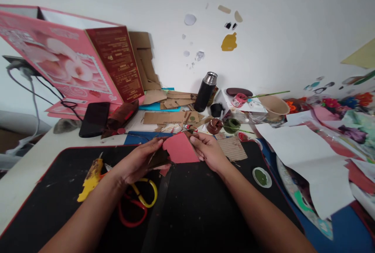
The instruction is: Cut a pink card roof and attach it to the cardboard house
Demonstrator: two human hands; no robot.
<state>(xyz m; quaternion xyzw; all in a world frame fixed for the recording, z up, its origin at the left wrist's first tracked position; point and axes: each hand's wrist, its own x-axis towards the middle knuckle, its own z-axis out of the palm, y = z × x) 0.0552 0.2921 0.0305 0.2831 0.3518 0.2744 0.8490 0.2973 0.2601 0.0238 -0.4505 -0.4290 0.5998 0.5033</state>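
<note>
A pink piece of card (182, 149) with an uneven left edge is held up over the black mat (202, 210). My left hand (139, 161) is closed at its left side, the thumb along the top; a dark flat piece (159, 158) shows beside those fingers, and I cannot tell if it is joined to the card. My right hand (208, 149) pinches the card's right edge, fingers partly hidden behind it. Under my left forearm lie scissors (152, 200) with red and yellow handles, and a yellow glue gun (92, 180) is left of them.
Corrugated cardboard (233, 149) and a dish of green paint (261, 177) lie at right. Behind stand a black flask (205, 92), paint jars (215, 126) and cardboard strips (166, 118). A phone (94, 120) leans by the pink box (73, 61); white paper (310, 163) covers the right.
</note>
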